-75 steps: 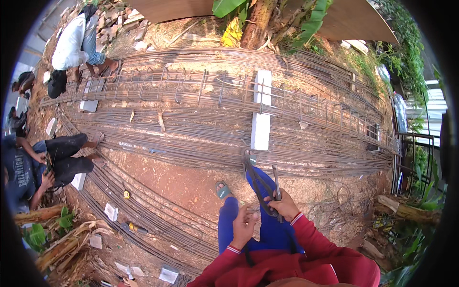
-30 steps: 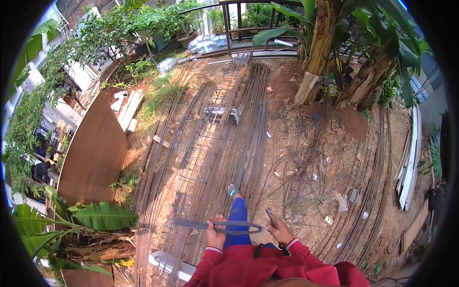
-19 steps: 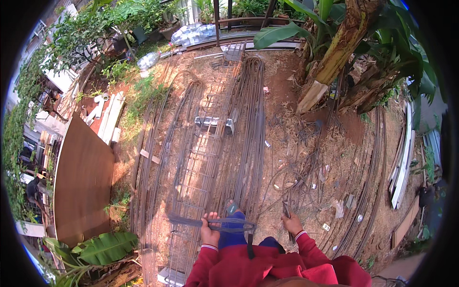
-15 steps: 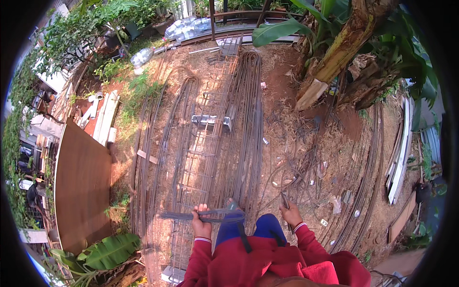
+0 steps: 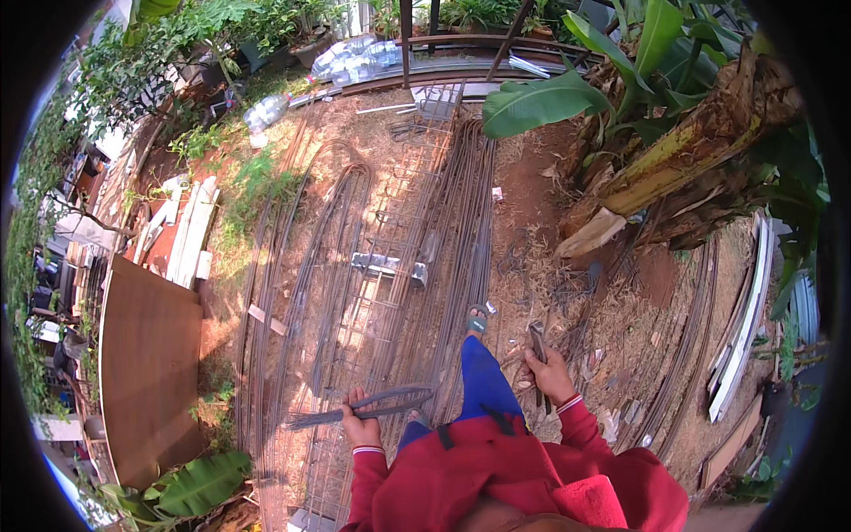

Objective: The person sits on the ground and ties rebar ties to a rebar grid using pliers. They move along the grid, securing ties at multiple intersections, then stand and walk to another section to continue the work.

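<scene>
My left hand (image 5: 360,426) is closed round a folded bundle of thin dark tie wire (image 5: 395,403), whose loose ends stick out to the left and whose loop points right. In my right hand (image 5: 553,376) is a pair of dark pincers (image 5: 537,332), jaws pointing away from me and handles below the fist. Both hands are at waist height, well apart. Beneath them runs a long rebar cage (image 5: 370,333) of rusty bars and square stirrups, crossed partway by a grey block (image 5: 388,267). My sandalled foot (image 5: 477,321) is by the bent bars.
Long bent steel bars (image 5: 474,222) lie on both sides of the cage. A brown board (image 5: 151,355) stands at the left. On the right are a banana trunk (image 5: 691,168), more long bars (image 5: 687,355) and white strips (image 5: 743,328). Plastic bottles (image 5: 359,60) are piled at the back.
One leg has stepped forward, its sandalled foot now farther out among the bars. My right hand with the pincers has risen slightly; the left still carries the wire bundle, a little lower.
</scene>
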The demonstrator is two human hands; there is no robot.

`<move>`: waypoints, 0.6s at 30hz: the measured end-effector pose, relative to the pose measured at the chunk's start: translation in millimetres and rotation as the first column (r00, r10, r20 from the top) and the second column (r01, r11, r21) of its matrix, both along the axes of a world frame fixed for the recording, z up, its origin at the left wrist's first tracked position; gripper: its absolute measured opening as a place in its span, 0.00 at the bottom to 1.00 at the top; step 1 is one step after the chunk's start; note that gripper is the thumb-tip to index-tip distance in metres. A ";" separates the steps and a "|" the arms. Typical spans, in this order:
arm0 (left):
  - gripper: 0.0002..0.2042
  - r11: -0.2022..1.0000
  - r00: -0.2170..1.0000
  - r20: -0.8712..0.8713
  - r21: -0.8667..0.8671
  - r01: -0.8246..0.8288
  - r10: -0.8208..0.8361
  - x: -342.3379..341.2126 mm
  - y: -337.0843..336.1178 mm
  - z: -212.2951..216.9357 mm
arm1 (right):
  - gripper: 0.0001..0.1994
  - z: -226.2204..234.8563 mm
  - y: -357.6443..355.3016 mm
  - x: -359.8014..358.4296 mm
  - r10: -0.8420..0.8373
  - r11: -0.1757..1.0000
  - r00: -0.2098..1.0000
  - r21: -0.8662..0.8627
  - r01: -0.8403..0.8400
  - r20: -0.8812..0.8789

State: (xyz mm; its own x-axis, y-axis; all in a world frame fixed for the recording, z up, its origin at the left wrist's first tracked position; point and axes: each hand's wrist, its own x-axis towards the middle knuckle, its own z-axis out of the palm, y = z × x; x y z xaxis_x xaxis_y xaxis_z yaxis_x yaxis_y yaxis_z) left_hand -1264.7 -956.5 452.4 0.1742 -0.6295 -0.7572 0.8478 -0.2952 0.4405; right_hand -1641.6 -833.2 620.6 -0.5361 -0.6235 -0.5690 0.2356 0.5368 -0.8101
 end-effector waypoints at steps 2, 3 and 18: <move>0.18 0.997 0.996 0.065 0.037 -0.061 0.058 -21.4 -15.4 -8.8 | 0.11 11.6 -43.4 -44.8 0.031 0.993 0.999 -0.114 -0.033 -0.016; 0.18 0.992 0.991 0.070 0.037 -0.117 0.114 -38.7 -25.5 -14.7 | 0.11 18.8 -70.1 -72.8 0.048 0.985 0.998 -0.166 -0.053 -0.033; 0.22 0.958 0.961 0.075 0.090 -0.273 0.267 -255.5 -160.8 -25.4 | 0.10 106.6 -370.2 -297.6 0.213 0.843 0.815 -0.320 -0.432 -0.539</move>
